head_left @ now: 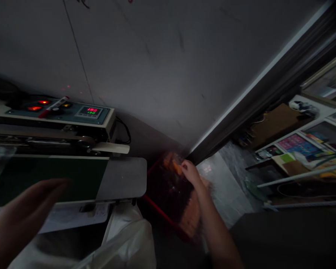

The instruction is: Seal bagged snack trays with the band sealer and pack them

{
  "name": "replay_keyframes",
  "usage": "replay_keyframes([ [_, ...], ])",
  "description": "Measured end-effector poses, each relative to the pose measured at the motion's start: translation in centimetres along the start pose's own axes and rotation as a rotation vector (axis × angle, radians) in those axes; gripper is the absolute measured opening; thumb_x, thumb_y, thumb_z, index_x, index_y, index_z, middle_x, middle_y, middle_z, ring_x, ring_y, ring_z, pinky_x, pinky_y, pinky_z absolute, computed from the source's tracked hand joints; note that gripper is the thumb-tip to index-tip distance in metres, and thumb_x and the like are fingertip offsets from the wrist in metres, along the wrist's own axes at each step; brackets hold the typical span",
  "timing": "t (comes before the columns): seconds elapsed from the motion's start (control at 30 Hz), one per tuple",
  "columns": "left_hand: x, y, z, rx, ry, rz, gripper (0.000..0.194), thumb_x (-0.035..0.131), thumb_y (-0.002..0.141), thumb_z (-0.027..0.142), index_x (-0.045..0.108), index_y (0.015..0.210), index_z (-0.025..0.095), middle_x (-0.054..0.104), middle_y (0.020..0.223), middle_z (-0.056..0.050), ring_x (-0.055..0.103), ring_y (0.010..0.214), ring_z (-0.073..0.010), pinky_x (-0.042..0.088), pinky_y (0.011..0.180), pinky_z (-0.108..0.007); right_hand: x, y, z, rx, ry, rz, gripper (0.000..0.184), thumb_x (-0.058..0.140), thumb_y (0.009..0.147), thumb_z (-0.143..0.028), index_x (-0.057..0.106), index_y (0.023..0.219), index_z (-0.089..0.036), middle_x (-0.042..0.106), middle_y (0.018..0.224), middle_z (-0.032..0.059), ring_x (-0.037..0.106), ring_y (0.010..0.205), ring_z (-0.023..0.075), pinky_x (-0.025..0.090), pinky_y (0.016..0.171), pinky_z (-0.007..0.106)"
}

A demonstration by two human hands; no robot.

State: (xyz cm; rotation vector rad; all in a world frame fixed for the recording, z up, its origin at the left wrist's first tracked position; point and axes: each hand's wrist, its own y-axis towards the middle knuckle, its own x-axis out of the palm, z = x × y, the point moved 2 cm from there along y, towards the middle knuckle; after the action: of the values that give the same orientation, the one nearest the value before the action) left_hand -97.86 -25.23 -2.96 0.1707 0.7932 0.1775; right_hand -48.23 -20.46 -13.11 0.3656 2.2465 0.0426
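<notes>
My right hand pinches the edge of a clear plastic bag with orange contents, at the far end of a red crate. Dark contents, hard to make out, fill the crate below the bag. At the lower left, my left hand is blurred, its fingers stretched out over the front edge of a green conveyor belt. Nothing shows in it. The belt belongs to a band sealing machine with a lit temperature display. Another clear bag lies at the belt's left end.
A red-and-white marker rests on the sealer's control panel. The belt ends in a grey metal plate. White sacking hangs below it. A cluttered shelf stands at the right, past a dark door frame.
</notes>
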Motion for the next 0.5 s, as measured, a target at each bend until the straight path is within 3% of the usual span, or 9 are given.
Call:
replay_keyframes([
  [0.1, 3.4, 1.3, 4.9, 0.160, -0.176, -0.261, 0.042, 0.061, 0.082, 0.068, 0.073, 0.099, 0.031, 0.077, 0.105, -0.001, 0.071, 0.098, -0.0269, 0.058, 0.088, -0.040, -6.8, -1.7, -3.3, -0.093, 0.093, 0.040, 0.020, 0.057, 0.090, -0.039, 0.062, 0.082, -0.021, 0.072, 0.094, 0.0057, 0.066, 0.083, 0.0195, 0.052, 0.079, 0.033],
  [0.2, 6.5, 2.4, 11.8, 0.329, -0.343, -0.470, 0.038, 0.063, 0.087, 0.054, 0.071, 0.112, 0.027, 0.075, 0.115, -0.006, 0.069, 0.106, -0.0259, 0.056, 0.094, -0.040, -12.8, -4.1, -9.1, -0.208, 0.327, 0.006, 0.024, 0.064, 0.089, -0.043, 0.061, 0.081, -0.021, 0.073, 0.116, 0.0103, 0.071, 0.092, 0.0197, 0.057, 0.079, 0.033],
  [0.27, 7.7, 2.5, 15.5, 0.395, -0.480, -0.548, 0.054, 0.075, 0.080, 0.048, 0.064, 0.128, 0.026, 0.067, 0.135, -0.009, 0.062, 0.123, -0.0284, 0.051, 0.105, -0.045, -15.1, -5.3, -13.3, -0.281, 0.517, -0.065, 0.026, 0.069, 0.088, -0.042, 0.059, 0.077, -0.020, 0.073, 0.118, 0.0101, 0.073, 0.091, 0.0191, 0.060, 0.077, 0.032],
  [0.33, 8.3, 2.2, 17.3, 0.379, -0.660, -0.632, 0.078, 0.087, 0.067, 0.043, 0.057, 0.137, 0.026, 0.061, 0.143, -0.011, 0.058, 0.130, -0.0317, 0.049, 0.107, -0.048, -15.5, -5.6, -17.0, -0.333, 0.694, -0.099, 0.027, 0.073, 0.086, -0.041, 0.059, 0.076, -0.020, 0.075, 0.113, 0.0082, 0.075, 0.085, 0.0182, 0.062, 0.071, 0.031],
  [0.37, 8.4, 2.0, 17.4, 0.321, -0.757, -0.670, 0.080, 0.089, 0.064, 0.041, 0.057, 0.136, 0.026, 0.064, 0.139, -0.012, 0.060, 0.126, -0.0329, 0.051, 0.104, -0.048, -15.1, -5.4, -18.4, -0.345, 0.768, -0.092, 0.027, 0.075, 0.085, -0.041, 0.059, 0.076, -0.021, 0.075, 0.110, 0.0070, 0.075, 0.082, 0.0178, 0.062, 0.068, 0.030],
  [0.43, 8.3, 1.6, 16.3, 0.120, -0.907, -0.684, 0.067, 0.087, 0.067, 0.044, 0.064, 0.126, 0.024, 0.073, 0.119, -0.011, 0.070, 0.107, -0.0319, 0.058, 0.087, -0.042, -12.7, -4.6, -20.2, -0.332, 0.915, -0.040, 0.027, 0.077, 0.082, -0.041, 0.061, 0.077, -0.021, 0.075, 0.108, 0.0055, 0.075, 0.080, 0.0180, 0.062, 0.065, 0.030],
  [0.5, 7.7, 1.7, 13.9, -0.087, -0.963, -0.591, 0.052, 0.084, 0.071, 0.050, 0.070, 0.112, 0.022, 0.076, 0.096, -0.008, 0.072, 0.083, -0.0274, 0.057, 0.066, -0.033, -8.7, -3.4, -20.7, -0.234, 1.085, 0.072, 0.027, 0.075, 0.083, -0.047, 0.065, 0.085, -0.022, 0.075, 0.108, 0.0058, 0.075, 0.085, 0.0190, 0.062, 0.069, 0.031],
])
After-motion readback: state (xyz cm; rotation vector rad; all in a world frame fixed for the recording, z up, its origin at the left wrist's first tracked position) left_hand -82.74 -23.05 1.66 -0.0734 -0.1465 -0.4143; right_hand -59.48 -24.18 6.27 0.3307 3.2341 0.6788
